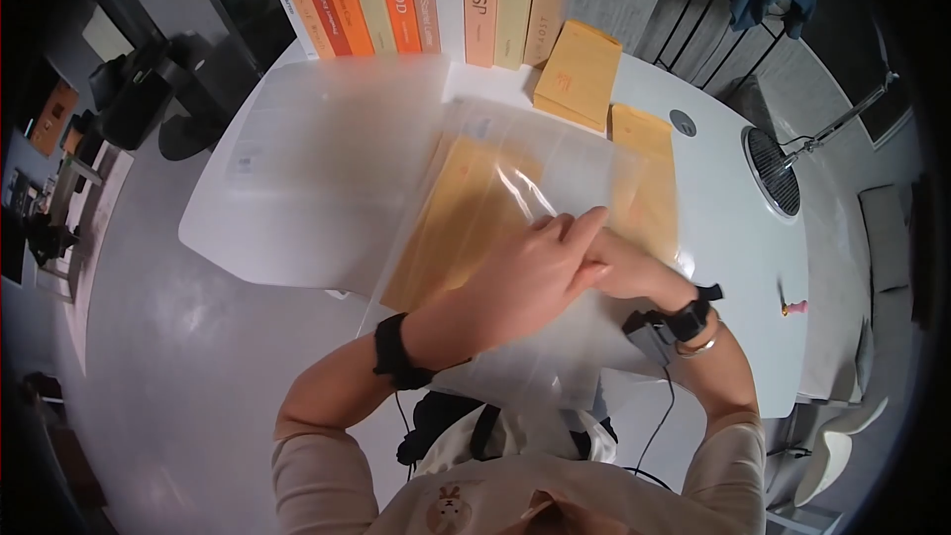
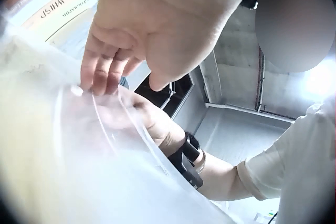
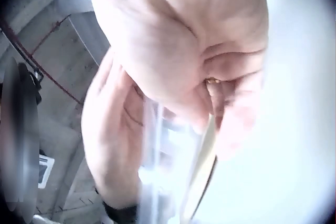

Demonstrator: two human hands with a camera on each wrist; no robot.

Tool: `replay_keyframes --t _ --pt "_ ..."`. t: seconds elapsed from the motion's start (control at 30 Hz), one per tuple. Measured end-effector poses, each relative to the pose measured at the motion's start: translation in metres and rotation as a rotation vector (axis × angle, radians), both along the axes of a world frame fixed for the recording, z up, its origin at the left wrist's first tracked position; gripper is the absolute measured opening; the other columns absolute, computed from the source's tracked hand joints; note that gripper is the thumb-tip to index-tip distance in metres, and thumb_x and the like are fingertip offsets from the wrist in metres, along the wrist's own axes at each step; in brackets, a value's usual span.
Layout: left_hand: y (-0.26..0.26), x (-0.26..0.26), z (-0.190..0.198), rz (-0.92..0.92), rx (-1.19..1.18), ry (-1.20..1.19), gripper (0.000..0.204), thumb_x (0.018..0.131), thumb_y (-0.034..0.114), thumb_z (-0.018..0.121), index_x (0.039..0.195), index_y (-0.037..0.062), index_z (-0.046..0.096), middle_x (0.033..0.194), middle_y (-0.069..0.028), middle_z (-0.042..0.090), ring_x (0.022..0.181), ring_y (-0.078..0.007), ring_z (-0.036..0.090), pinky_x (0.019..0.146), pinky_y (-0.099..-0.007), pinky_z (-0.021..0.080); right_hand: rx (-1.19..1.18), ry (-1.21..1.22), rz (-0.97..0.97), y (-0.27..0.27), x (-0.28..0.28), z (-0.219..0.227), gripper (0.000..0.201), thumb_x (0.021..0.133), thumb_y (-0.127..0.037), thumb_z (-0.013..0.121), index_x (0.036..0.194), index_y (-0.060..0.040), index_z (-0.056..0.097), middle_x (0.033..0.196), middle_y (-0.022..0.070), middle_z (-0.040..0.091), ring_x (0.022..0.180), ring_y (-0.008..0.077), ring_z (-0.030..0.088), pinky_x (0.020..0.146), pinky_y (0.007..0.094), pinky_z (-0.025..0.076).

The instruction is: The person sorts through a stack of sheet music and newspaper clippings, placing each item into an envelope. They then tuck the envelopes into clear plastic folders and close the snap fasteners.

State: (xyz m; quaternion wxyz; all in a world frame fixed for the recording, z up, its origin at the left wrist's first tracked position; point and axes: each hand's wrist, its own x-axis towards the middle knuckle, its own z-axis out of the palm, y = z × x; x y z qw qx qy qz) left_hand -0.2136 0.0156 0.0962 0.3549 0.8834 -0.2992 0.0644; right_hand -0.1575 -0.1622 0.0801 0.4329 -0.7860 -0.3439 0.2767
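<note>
A clear plastic pouch (image 1: pixel 555 357) lies at a slant over the table's front edge, and a yellow kraft envelope (image 1: pixel 451 218) shows through its left part. My left hand (image 1: pixel 505 287) reaches across the pouch, overlapping my right hand (image 1: pixel 634 269) in the head view. From the left wrist, the curled fingertips of my left hand (image 2: pixel 152 29) meet the pouch's edge, and my right hand (image 2: pixel 152 119) shows partly through the plastic. In the right wrist view, my right hand (image 3: pixel 210 50) pinches the pouch edge, beside a yellowish strip (image 3: pixel 202 176). The head view hides its fingertips.
Another frosted pouch (image 1: pixel 337 129) lies at the table's left. Upright books (image 1: pixel 416 0) line the back. One kraft envelope (image 1: pixel 580 74) lies beside them, another (image 1: pixel 644 154) partly under the plastic. A lamp base (image 1: pixel 771 173) stands at the right. Thin cables (image 1: pixel 664 416) hang from the wrists.
</note>
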Motion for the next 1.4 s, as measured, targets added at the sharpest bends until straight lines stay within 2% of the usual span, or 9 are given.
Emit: replay_keyframes --t 0.13,0.23,0.3,0.37,0.5,0.57,0.67,0.87,1.4 --pt "0.035 -0.008 -0.028 -0.08 0.197 -0.171 0.053 0.083 0.023 0.065 0.128 0.0019 0.047 0.125 -0.0195 0.052 0.114 -0.0328 0.051 0.093 -0.0401 0.043 -0.004 0.2 -0.186 -0.053 -0.007 0.025 0.035 0.08 0.007 0.058 0.114 0.0 0.06 0.095 0.0096 0.066 0.086 0.017 0.063 0.078 0.0289 0.051" --pt "0.044 -0.013 -0.039 -0.085 0.264 -0.242 0.052 0.081 0.023 0.068 0.125 0.0015 0.051 0.13 -0.0188 0.049 0.121 -0.0315 0.047 0.098 -0.0395 0.04 0.06 -0.162 -0.504 -0.108 -0.013 0.039 0.028 0.085 0.011 0.051 0.107 0.0004 0.063 0.084 0.0067 0.064 0.075 0.0117 0.063 0.067 0.0251 0.052" --pt "0.045 -0.015 -0.042 -0.075 0.216 -0.208 0.049 0.08 0.021 0.069 0.122 0.0015 0.054 0.13 -0.0179 0.049 0.122 -0.0309 0.047 0.099 -0.0389 0.04 -0.186 -0.489 -0.805 -0.151 -0.015 0.04 0.017 0.091 -0.001 0.052 0.104 -0.0016 0.063 0.078 0.0046 0.062 0.065 0.0109 0.061 0.058 0.0228 0.048" --pt "0.046 -0.015 -0.046 -0.055 0.124 -0.145 0.046 0.079 0.019 0.07 0.119 0.0018 0.056 0.129 -0.0163 0.051 0.122 -0.0297 0.047 0.099 -0.0377 0.041 -0.199 -0.316 -0.964 -0.185 -0.022 0.029 0.017 0.093 -0.006 0.051 0.105 -0.0009 0.062 0.078 0.0042 0.062 0.062 0.0093 0.059 0.054 0.0217 0.046" --pt "0.049 -0.026 -0.04 -0.047 0.236 -0.081 0.04 0.08 0.015 0.067 0.117 0.0011 0.058 0.127 -0.0128 0.054 0.121 -0.0266 0.05 0.097 -0.0356 0.044 0.082 -0.148 -0.818 -0.145 -0.05 0.016 0.019 0.095 -0.008 0.052 0.109 0.0015 0.06 0.085 0.0063 0.063 0.077 0.0108 0.061 0.068 0.0219 0.048" --pt "0.05 -0.029 -0.042 -0.045 0.251 -0.123 0.039 0.08 0.013 0.066 0.116 0.0008 0.058 0.125 -0.0112 0.056 0.118 -0.0249 0.052 0.096 -0.0347 0.045 0.053 -0.228 -0.59 -0.107 -0.056 0.02 0.025 0.093 -0.006 0.053 0.117 -0.0005 0.06 0.096 0.0087 0.067 0.088 0.0156 0.062 0.081 0.0273 0.048" --pt "0.049 -0.031 -0.044 -0.028 0.229 -0.142 0.036 0.081 0.012 0.065 0.114 0.0003 0.059 0.123 -0.0112 0.057 0.115 -0.0245 0.054 0.094 -0.0344 0.046 0.074 -0.284 -0.244 -0.054 -0.05 0.023 0.031 0.092 -0.009 0.055 0.122 -0.0044 0.058 0.11 0.0138 0.066 0.089 0.0266 0.065 0.083 0.0322 0.05" --pt "0.059 -0.035 -0.042 0.019 0.222 -0.031 0.029 0.081 0.007 0.063 0.109 0.0001 0.061 0.118 -0.0094 0.059 0.113 -0.024 0.056 0.091 -0.0339 0.049 -0.105 -0.78 0.087 0.001 -0.027 -0.007 0.052 0.074 0.006 0.056 0.124 -0.0041 0.057 0.116 0.0106 0.06 0.095 0.0266 0.056 0.087 0.0347 0.048" --pt "0.088 -0.024 -0.032 0.054 0.202 0.001 0.028 0.08 0.008 0.064 0.107 0.0021 0.061 0.114 -0.0076 0.06 0.109 -0.0237 0.057 0.089 -0.0336 0.049 -0.248 -0.84 0.083 0.021 -0.031 0.0 0.05 0.068 0.005 0.056 0.118 0.002 0.059 0.11 0.0058 0.059 0.096 0.022 0.053 0.087 0.0327 0.045"
